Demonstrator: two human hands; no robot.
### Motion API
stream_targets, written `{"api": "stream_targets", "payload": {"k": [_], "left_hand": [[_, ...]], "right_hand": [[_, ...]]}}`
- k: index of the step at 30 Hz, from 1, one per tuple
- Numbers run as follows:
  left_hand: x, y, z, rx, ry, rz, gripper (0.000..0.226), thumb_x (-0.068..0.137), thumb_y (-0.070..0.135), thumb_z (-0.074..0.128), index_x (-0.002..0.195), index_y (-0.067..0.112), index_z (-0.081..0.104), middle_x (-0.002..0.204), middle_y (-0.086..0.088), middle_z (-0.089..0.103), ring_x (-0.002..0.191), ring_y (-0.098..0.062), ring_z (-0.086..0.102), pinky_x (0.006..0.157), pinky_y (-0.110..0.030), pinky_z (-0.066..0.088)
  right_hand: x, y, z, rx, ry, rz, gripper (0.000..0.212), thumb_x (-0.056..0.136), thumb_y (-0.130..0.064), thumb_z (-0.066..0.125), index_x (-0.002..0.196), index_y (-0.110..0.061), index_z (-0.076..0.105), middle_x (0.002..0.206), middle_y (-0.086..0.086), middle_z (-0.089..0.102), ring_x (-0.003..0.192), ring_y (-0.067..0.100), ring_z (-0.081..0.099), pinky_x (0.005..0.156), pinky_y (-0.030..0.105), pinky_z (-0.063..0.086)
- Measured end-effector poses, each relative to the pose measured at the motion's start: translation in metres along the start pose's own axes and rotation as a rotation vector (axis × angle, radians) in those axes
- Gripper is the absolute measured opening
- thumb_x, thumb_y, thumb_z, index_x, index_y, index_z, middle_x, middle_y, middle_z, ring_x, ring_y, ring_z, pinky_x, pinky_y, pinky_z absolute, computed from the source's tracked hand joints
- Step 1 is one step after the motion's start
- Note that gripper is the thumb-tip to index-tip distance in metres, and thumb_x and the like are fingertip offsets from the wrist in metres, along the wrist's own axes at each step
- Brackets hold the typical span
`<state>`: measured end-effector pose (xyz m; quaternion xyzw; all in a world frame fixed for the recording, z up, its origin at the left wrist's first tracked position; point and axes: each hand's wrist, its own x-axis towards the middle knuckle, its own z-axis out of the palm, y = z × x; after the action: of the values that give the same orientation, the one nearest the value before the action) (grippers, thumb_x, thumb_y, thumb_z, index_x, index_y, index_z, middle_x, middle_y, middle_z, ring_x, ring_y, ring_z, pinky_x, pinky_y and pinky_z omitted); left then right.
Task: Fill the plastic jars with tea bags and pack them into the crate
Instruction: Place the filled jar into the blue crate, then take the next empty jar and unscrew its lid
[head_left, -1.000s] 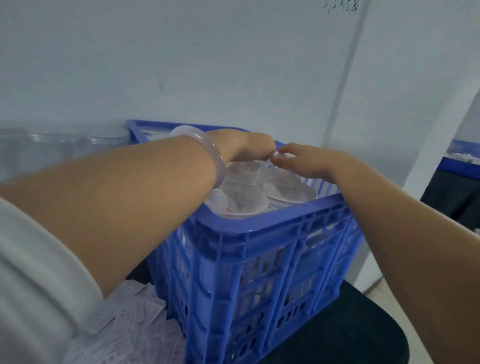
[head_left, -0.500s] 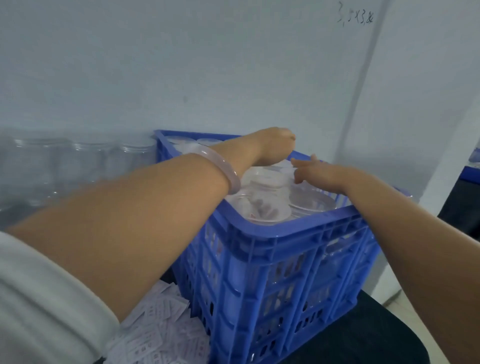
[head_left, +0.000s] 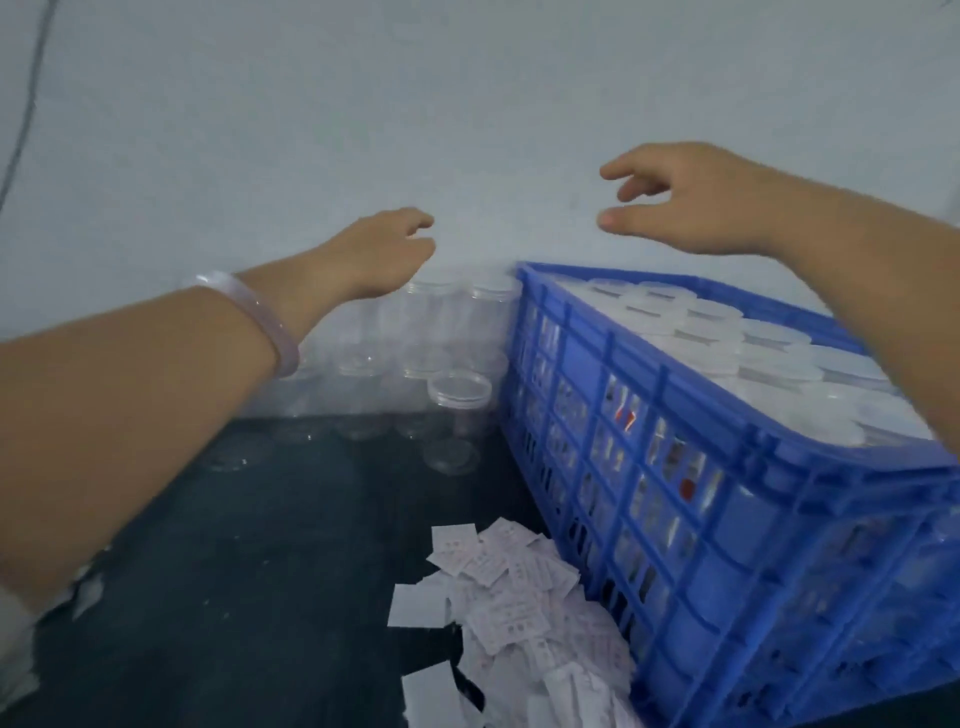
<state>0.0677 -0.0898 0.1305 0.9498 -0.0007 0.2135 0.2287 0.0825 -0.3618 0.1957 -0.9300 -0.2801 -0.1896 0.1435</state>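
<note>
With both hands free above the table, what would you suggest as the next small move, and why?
Probably lower the left hand onto an empty jar beside the crate: it hovers empty above them, and loose tea bags lie on the table to fill it.

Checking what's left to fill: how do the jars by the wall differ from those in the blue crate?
The jars by the wall look empty and stand on the dark table; the packed jars fill the crate tightly and show contents through its slats. Both are clear plastic, upright.
</note>
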Motion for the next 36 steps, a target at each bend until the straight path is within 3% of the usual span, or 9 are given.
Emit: {"api": "stream_targets", "payload": {"k": [2,7,12,18,20,24,27,31,36], "left_hand": [[-0.011,-0.017,0.009,0.006,-0.040,-0.024,0.047,0.100,0.027,0.038,0.147,0.018,0.034,0.154,-0.002,0.033,0.141,-0.019,0.031,0.112,-0.029,0.022],[-0.027,-0.037,0.050,0.020,-0.142,-0.062,0.049,0.102,0.021,0.037,0.149,0.017,0.027,0.155,-0.007,0.029,0.141,-0.025,0.029,0.111,-0.030,0.023],[-0.030,-0.038,0.100,0.053,-0.268,-0.039,0.040,0.096,0.010,0.045,0.136,0.010,0.045,0.139,-0.014,0.049,0.124,-0.030,0.049,0.098,-0.032,0.037],[-0.019,-0.047,0.147,0.064,-0.340,0.002,0.051,0.090,0.009,0.054,0.138,0.007,0.038,0.139,-0.015,0.043,0.129,-0.030,0.042,0.105,-0.042,0.038],[-0.014,-0.052,0.157,0.187,-0.304,0.038,0.055,0.089,0.015,0.055,0.140,0.010,0.036,0.140,-0.012,0.037,0.133,-0.030,0.031,0.107,-0.044,0.036],[-0.002,-0.055,0.169,0.232,-0.152,0.052,0.046,0.085,0.024,0.060,0.127,0.008,0.048,0.129,-0.011,0.040,0.126,-0.028,0.035,0.101,-0.041,0.041],[-0.001,-0.057,0.179,0.073,-0.038,0.002,0.034,0.085,0.020,0.060,0.115,0.008,0.053,0.124,-0.011,0.046,0.119,-0.028,0.041,0.092,-0.036,0.042],[-0.007,-0.059,0.183,-0.003,0.073,-0.033,0.016,0.086,0.025,0.059,0.094,0.012,0.052,0.105,-0.010,0.058,0.094,-0.025,0.053,0.073,-0.030,0.037],[-0.020,-0.056,0.165,0.011,0.008,-0.067,0.019,0.080,0.029,0.061,0.072,0.020,0.046,0.077,-0.003,0.055,0.077,-0.026,0.056,0.063,-0.032,0.040]], "right_hand": [[0.025,-0.037,0.024,0.009,-0.051,-0.062,0.055,0.089,-0.046,0.062,0.138,-0.025,0.048,0.132,0.002,0.056,0.120,0.020,0.052,0.094,0.027,0.035],[0.044,-0.082,0.128,0.021,-0.232,-0.062,0.058,0.090,-0.042,0.061,0.140,-0.018,0.046,0.143,0.007,0.049,0.128,0.025,0.048,0.101,0.031,0.036],[0.033,-0.066,0.219,-0.001,-0.350,0.013,0.039,0.092,-0.021,0.055,0.129,-0.012,0.055,0.133,0.015,0.057,0.119,0.030,0.055,0.089,0.028,0.042],[0.023,-0.035,0.264,0.015,-0.275,0.113,0.048,0.087,-0.024,0.060,0.133,-0.014,0.048,0.136,0.012,0.048,0.126,0.032,0.046,0.099,0.040,0.044],[0.016,-0.029,0.279,-0.013,-0.231,0.130,0.057,0.088,-0.028,0.061,0.139,-0.018,0.041,0.139,0.010,0.037,0.126,0.034,0.040,0.097,0.042,0.043],[0.012,-0.023,0.294,0.135,-0.047,0.155,0.063,0.080,-0.033,0.074,0.134,-0.018,0.045,0.131,0.014,0.034,0.116,0.036,0.043,0.091,0.044,0.045],[0.013,-0.027,0.305,0.335,0.051,0.228,0.051,0.081,-0.019,0.073,0.125,-0.010,0.048,0.129,0.015,0.037,0.109,0.033,0.049,0.083,0.040,0.047],[0.011,-0.034,0.316,0.499,0.138,0.292,0.032,0.088,-0.002,0.057,0.119,-0.004,0.050,0.119,0.019,0.050,0.106,0.033,0.052,0.077,0.027,0.035],[0.000,-0.040,0.305,0.524,0.050,0.204,0.025,0.084,-0.010,0.062,0.106,-0.014,0.050,0.109,0.015,0.058,0.095,0.027,0.059,0.076,0.041,0.051]]}}
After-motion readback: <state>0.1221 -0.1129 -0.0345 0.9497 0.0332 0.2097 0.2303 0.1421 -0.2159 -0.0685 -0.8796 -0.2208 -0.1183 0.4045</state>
